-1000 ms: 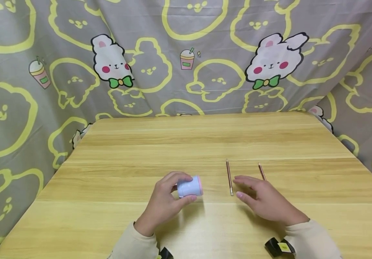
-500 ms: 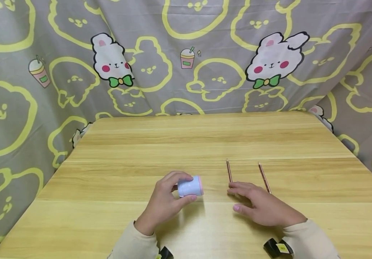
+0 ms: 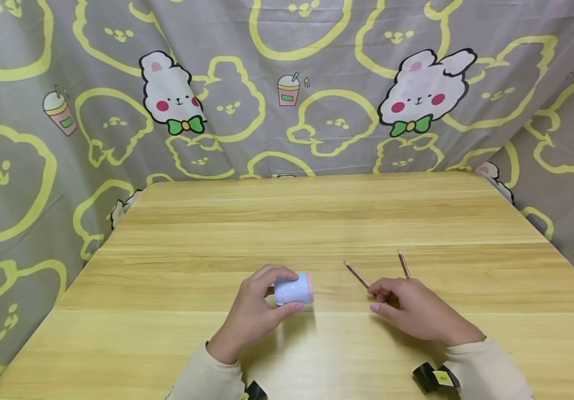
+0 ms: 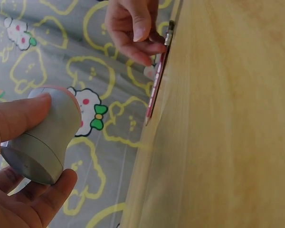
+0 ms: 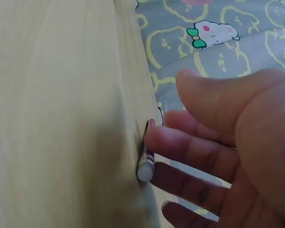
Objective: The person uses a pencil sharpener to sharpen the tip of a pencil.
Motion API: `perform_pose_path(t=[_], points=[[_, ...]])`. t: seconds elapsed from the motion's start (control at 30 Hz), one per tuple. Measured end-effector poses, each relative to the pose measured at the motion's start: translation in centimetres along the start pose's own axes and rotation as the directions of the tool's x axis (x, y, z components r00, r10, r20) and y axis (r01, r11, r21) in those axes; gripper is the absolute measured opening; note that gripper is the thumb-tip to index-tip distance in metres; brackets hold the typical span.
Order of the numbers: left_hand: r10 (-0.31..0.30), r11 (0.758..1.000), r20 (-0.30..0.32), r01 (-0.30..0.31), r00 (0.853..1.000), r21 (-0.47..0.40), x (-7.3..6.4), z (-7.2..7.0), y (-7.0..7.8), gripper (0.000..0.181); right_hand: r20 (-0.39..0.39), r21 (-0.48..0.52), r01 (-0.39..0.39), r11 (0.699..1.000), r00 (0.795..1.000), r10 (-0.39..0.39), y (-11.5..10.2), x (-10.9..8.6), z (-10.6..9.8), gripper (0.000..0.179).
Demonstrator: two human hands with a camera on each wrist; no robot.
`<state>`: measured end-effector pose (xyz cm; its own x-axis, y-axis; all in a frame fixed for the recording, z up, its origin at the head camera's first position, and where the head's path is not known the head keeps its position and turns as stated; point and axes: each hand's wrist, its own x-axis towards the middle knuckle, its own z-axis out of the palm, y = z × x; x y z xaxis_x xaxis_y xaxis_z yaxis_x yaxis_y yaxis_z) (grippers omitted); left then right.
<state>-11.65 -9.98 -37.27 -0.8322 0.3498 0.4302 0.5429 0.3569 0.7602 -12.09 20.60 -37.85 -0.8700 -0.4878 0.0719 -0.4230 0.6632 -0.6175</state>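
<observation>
A smooth blue container [image 3: 292, 290], waisted in the left-wrist view, was pinched above the desk [image 3: 217, 222] by the left hand [image 3: 253, 311], its axis crosswise, pink rim facing right. Right of the container, a slim reddish pencil [image 3: 357, 274] slanted, point away from the person; the right hand [image 3: 419, 311] touched it with bent fingers, thumb clear. The right-wrist view showed its round eraser [image 5: 145, 172], hidden from the head camera. Farther right of the container lay a second pencil [image 3: 404, 265].

No writing can be read. Just left of the right sleeve [image 3: 489, 371], a black gadget [image 3: 422, 378] bears a yellow label [image 3: 443, 379], its marks too small; beyond the sleeve, a pencil's [image 4: 156, 85] pale marks blur.
</observation>
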Motion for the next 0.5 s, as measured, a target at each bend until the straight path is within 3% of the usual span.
perform_pose_path(t=[0.3, 0.5], points=[[0.008, 1.0, 0.005, -0.008, 1.0, 0.005, -0.02, 0.0, -0.11, 0.04, -0.109, -0.074, -0.038, 0.997, 0.994, 0.03, 0.29, -0.06, 0.11, 0.013], [0.018, 1.0, 0.01, -0.018, 1.0, 0.01, -0.06, -0.04, -0.17, 0.038, -0.078, -0.091, -0.1, 0.991, 0.993, 0.093, 0.52, 0.06, 0.06, 0.015]])
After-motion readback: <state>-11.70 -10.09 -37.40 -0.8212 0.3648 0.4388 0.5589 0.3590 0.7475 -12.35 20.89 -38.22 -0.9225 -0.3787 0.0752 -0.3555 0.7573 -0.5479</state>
